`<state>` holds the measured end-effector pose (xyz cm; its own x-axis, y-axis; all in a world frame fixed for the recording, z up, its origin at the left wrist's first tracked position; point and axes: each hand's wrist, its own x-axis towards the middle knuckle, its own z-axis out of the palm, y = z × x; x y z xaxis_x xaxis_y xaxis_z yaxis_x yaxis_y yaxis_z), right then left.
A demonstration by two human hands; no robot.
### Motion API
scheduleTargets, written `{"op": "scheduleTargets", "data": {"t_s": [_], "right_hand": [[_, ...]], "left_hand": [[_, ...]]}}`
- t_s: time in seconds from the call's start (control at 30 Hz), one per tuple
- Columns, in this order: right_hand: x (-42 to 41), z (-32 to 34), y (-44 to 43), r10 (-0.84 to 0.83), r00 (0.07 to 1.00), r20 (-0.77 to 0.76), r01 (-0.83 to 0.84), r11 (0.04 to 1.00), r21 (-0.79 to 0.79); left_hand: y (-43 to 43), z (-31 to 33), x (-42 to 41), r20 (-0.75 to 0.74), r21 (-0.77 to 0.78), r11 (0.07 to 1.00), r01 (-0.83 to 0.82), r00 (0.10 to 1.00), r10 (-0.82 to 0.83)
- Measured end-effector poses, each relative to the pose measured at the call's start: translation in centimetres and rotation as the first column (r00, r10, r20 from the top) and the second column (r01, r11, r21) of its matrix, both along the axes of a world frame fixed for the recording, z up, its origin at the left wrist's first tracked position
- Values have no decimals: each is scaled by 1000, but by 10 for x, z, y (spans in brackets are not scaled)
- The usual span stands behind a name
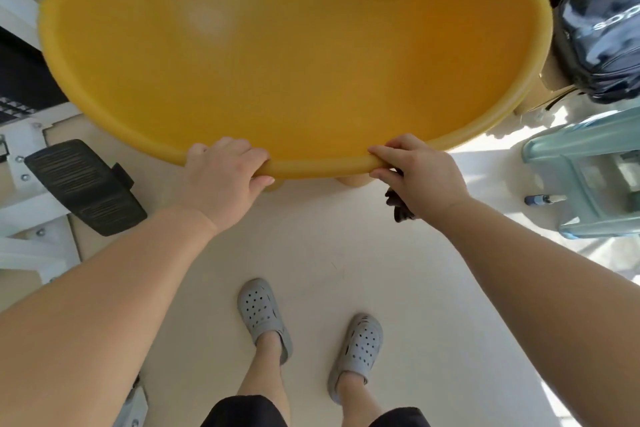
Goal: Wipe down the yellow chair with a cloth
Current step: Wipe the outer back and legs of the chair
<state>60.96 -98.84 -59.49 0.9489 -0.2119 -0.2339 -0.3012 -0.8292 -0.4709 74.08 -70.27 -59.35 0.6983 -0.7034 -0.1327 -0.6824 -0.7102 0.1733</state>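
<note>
The yellow chair [294, 59] fills the upper half of the head view, its broad curved plastic shell facing me. My left hand [225, 177] grips the near rim, fingers curled under the edge. My right hand [415, 177] holds the same rim further right, thumb on top. A dark cloth [398, 204] hangs bunched beneath my right palm, pinned between the hand and the rim. Most of the cloth is hidden by the hand.
A white machine frame with a black ribbed pedal [83, 184] stands at the left. A pale green plastic stool [588, 177] sits at the right, dark bags [602, 42] behind it. Cream floor [329, 253] lies under me, with my feet in grey clogs [263, 315].
</note>
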Motion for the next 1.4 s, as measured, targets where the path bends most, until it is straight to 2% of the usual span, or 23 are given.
{"op": "scheduleTargets", "data": {"t_s": [0.13, 0.27, 0.4, 0.5, 0.6, 0.7, 0.83, 0.9, 1.0, 1.07, 1.13, 1.23, 1.33, 1.4], "right_hand": [[34, 0, -31, 109, 994, 14, -108, 990, -88], [77, 5, -59, 185, 983, 0, -183, 975, -129], [99, 6, -86, 170, 984, -43, -172, 984, -50], [98, 3, -90, 200, 980, -23, -201, 975, -90], [92, -3, -84, 151, 988, 16, -150, 987, -56], [84, -8, -77, 68, 996, 50, -68, 998, -4], [76, -18, -68, 2, 994, 108, 2, 999, -39], [72, -25, -61, -50, 984, 173, 59, 997, -52], [61, -35, -54, -218, 905, 364, 213, 975, 54], [49, -36, -56, -347, 830, 437, 302, 938, 172], [40, -44, -66, -458, 802, 383, 368, 884, 287], [30, -61, -90, -598, 786, 159, 469, 743, 477], [25, -72, -114, -679, 733, -45, 591, 602, 537], [25, -81, -126, -695, 688, -210, 635, 436, 638]], "left_hand": [[-25, 0, 13, 9, 27, 996, -81, 997, 80], [-45, 0, 38, 28, -16, 991, -134, 990, 135], [-63, -2, 50, 19, -20, 993, -118, 993, 119], [-63, -4, 49, 37, -26, 991, -128, 991, 129], [-64, -5, 51, 29, -19, 992, -123, 992, 124], [-60, -8, 50, 51, -85, 990, -113, 992, 117], [-58, -22, 45, 96, -153, 979, -136, 984, 152], [-57, -24, 39, 117, -165, 969, -186, 971, 206], [-69, -27, 16, 171, -193, 942, -275, 936, 308], [-90, -29, -10, 209, -187, 933, -309, 915, 345], [-119, -32, -35, 240, -204, 931, -304, 906, 348], [-165, -43, -58, 294, -214, 932, -293, 890, 347], [-201, -59, -72, 337, -195, 941, -278, 881, 331], [-215, -72, -76, 366, -205, 934, -293, 862, 351]]}}
